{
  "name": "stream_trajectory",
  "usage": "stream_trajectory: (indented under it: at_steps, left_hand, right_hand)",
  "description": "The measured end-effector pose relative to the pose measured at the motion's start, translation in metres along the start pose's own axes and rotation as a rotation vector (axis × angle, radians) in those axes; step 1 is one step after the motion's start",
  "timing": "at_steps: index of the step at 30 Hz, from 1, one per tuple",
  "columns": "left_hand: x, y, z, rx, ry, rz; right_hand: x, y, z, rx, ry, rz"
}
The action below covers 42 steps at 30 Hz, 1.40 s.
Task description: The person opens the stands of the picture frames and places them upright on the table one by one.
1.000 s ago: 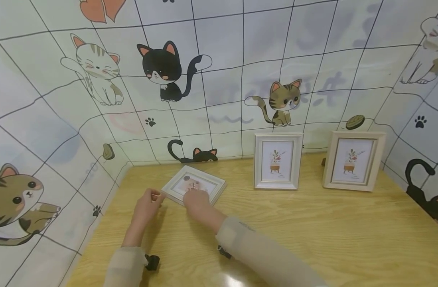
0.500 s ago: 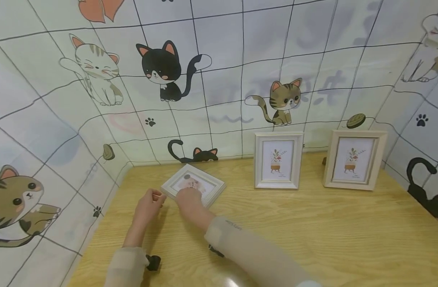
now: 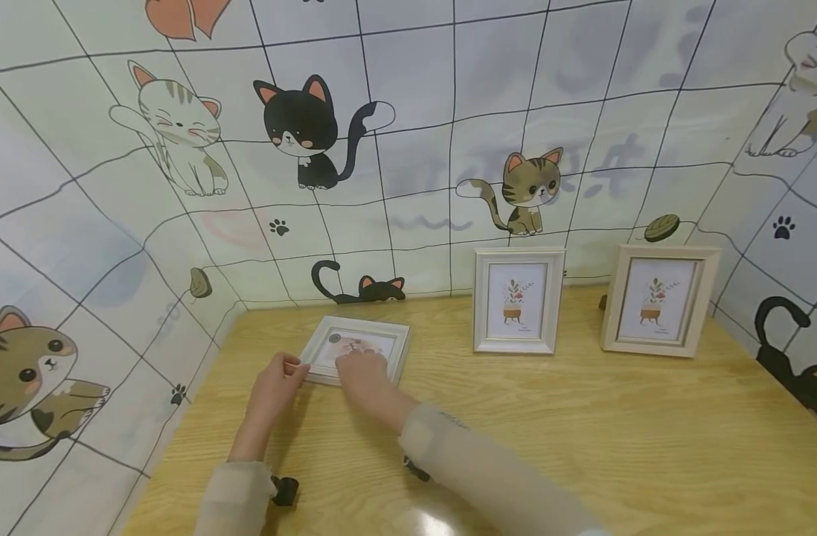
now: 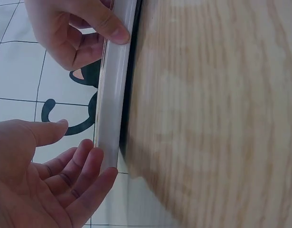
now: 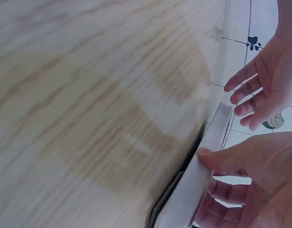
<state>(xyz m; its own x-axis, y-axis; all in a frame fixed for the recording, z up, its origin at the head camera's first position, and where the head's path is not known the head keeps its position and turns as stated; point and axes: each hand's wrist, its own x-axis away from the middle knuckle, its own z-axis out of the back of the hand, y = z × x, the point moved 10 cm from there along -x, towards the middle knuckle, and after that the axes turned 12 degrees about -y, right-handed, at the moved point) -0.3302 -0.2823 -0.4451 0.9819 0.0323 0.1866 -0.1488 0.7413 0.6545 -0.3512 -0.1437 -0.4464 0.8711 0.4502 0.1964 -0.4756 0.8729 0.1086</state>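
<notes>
A white picture frame [image 3: 403, 348] lies face up at the back left of the table, its pinkish picture partly covered by my right hand [image 3: 367, 376]. In the right wrist view, the right thumb [image 5: 207, 153] presses the frame's near side edge while the other fingers curl over its face. My left hand [image 3: 274, 383] is at the frame's left corner. Its fingers are loosely bent in the left wrist view, with the fingertips [image 4: 108, 172] right at the end of the edge and the thumb [image 4: 53, 132] held apart from it.
Two more frames with plant pictures stand upright farther right, a white frame [image 3: 481, 301] and a cream frame [image 3: 614, 301]. Behind the wooden table [image 3: 582, 432] rises a wall covering [image 3: 422, 179] printed with cats and grid lines. Dark wrist devices [image 3: 284, 491] show below the sleeves.
The lying frame has turned counterclockwise, so its near edge runs more nearly across the view. My right hand moved left, then back right with the turn. The left hand has stayed nearly still.
</notes>
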Motion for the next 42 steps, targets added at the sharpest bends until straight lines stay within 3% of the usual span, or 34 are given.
stream_trajectory:
  at_steps: [9,17,23,29,42]
  left_hand:
    - [0.010,0.017,0.023,0.059,0.087,-0.054]
    - [0.015,0.029,0.032,0.066,0.107,-0.087]
    - [0.014,0.037,0.027,0.083,0.087,-0.112]
    - [0.009,0.045,0.018,0.083,0.058,-0.123]
    - [-0.005,0.077,-0.015,0.038,-0.008,-0.199]
  right_hand:
    - [0.006,0.026,0.015,-0.110,0.051,0.006]
    - [0.019,0.056,0.036,-0.387,0.141,0.038]
    - [0.037,0.076,0.043,-0.566,0.215,0.058]
    - [0.052,0.090,0.044,-0.650,0.266,0.095]
    - [0.071,0.117,0.026,-0.822,0.257,0.150]
